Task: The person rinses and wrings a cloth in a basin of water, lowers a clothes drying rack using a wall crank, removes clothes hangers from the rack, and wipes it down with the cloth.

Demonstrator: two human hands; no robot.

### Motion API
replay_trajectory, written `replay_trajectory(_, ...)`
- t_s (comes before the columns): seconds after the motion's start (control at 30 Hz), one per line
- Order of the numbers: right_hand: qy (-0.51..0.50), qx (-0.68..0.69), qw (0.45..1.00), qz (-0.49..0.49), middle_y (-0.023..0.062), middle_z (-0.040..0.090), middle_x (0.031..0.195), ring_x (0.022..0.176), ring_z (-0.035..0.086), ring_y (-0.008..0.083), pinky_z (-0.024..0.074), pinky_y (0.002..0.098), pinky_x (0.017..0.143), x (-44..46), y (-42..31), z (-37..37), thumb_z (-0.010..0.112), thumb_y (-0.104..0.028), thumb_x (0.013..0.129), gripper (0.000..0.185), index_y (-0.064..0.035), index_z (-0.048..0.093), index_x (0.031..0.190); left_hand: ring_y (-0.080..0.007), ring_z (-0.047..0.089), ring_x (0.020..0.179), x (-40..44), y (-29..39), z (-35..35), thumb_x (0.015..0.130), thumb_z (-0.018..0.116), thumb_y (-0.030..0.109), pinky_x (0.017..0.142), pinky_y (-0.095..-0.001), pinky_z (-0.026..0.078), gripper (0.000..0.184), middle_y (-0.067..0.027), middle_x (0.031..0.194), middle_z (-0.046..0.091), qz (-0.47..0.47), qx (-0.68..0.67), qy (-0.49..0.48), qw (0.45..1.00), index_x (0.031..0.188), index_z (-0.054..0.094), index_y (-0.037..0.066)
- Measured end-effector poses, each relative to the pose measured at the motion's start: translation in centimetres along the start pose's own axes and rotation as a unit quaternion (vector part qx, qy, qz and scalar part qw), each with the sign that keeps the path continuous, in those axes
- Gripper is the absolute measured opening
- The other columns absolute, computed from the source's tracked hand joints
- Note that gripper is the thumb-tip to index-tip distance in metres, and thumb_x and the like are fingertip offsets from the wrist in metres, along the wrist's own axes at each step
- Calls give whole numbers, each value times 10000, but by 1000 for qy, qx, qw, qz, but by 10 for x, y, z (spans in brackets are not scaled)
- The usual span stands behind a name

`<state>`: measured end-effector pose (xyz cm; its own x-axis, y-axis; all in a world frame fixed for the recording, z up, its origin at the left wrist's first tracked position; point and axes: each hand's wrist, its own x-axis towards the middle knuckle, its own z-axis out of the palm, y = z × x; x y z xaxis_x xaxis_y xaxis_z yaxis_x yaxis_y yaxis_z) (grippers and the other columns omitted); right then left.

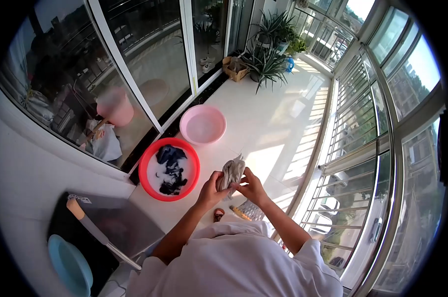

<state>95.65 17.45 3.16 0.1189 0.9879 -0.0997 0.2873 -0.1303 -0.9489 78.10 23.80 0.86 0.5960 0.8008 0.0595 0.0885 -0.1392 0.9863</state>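
A crumpled grey-beige cloth (232, 172) is held up in front of my body, between both hands. My left hand (213, 191) has its fingers closed on the cloth's left side. On the other side, my right hand (250, 186) grips the lower right edge, thumb and fingers pinched together. To the left on the floor stands a red basin (196, 171) of sudsy water with dark clothes (171, 157) soaking in it. Just beyond it sits a pink basin (202, 114) that looks to have liquid in it.
Potted plants (264, 62) and a cardboard box (235, 69) stand at the far end. Glass sliding doors (140, 44) line the left, railed windows (355, 128) the right. A light blue basin (68, 267) is at lower left. Near my feet lies a grey-white woven item (252, 210).
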Motion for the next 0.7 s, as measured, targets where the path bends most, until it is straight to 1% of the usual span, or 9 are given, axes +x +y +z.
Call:
replay_trajectory(0.07, 103, 190, 976, -17, 52, 623, 896, 773, 590, 92, 484, 232, 634, 8, 24, -34, 629, -47, 836, 342, 21, 491, 1141, -143, 563, 959, 42, 1, 13, 763, 651, 34, 831, -274, 440, 376, -98, 1028, 582, -34, -47, -52, 997, 1096, 484, -9)
replay_trajectory(0.13, 186, 230, 955, -19, 42, 624, 900, 780, 592, 97, 479, 231, 643, 15, 33, -69, 607, -57, 855, 300, 4, 512, 1133, -115, 542, 949, 82, 0, 18, 794, 599, -11, 832, -245, 425, 300, -62, 1022, 575, -13, -137, 6, 990, 1079, 505, -8)
replay_trajectory(0.27, 283, 206, 935, 62, 56, 634, 894, 776, 620, 121, 486, 254, 638, 36, 82, -143, 616, -114, 860, 165, 9, 565, 957, -157, 499, 1094, 169, -4, 8, 879, 569, 87, 952, -313, 383, 393, -71, 1182, 520, -119, -304, 100, 940, 1242, 425, 41)
replay_trajectory(0.37, 247, -3, 965, 86, 85, 641, 910, 765, 643, 160, 506, 268, 643, 74, 108, -189, 660, -125, 823, 176, 4, 601, 927, -185, 483, 1131, 244, 28, 19, 906, 557, 197, 961, -359, 383, 430, -74, 1219, 501, -128, -443, 76, 884, 1282, 401, 60)
replay_trajectory(0.4, 245, -84, 963, 77, 92, 641, 916, 766, 647, 172, 511, 270, 646, 89, 88, -201, 667, -125, 815, 177, -1, 611, 927, -183, 465, 1156, 269, 34, 26, 913, 548, 237, 974, -351, 371, 448, -81, 1240, 487, -106, -435, 63, 892, 1294, 399, 53)
replay_trajectory(0.5, 212, 51, 971, 97, 71, 636, 982, 852, 623, 157, 497, 269, 741, 158, 72, -231, 630, -144, 856, 227, -14, 600, 1040, -88, 488, 938, 353, 21, 53, 920, 555, 225, 842, -243, 394, 272, -9, 1013, 544, -102, -347, 63, 930, 1111, 522, 35)
replay_trajectory(0.57, 168, 215, 959, 81, 71, 627, 1002, 937, 602, 169, 470, 275, 814, 210, 58, -251, 597, -186, 887, 288, -6, 560, 1109, -47, 423, 703, 405, 15, 78, 894, 599, 257, 644, -197, 368, 222, 40, 765, 491, -81, -183, -36, 979, 929, 541, 46)
replay_trajectory(0.6, 144, 322, 933, 72, 72, 623, 1010, 981, 588, 175, 454, 277, 847, 232, 53, -259, 578, -207, 901, 320, 0, 536, 1141, -48, 432, 692, 428, 7, 97, 875, 625, 233, 626, -201, 385, 223, 27, 765, 508, -35, -166, -103, 980, 925, 532, 36)
replay_trajectory(0.7, 223, 325, 918, 49, 55, 611, 998, 963, 554, 129, 429, 258, 845, 276, 87, -301, 569, -177, 900, 309, 6, 523, 1145, -49, 468, 740, 489, 19, 139, 821, 681, 161, 656, -214, 419, 252, 16, 818, 542, -3, -62, -286, 956, 979, 543, 23)
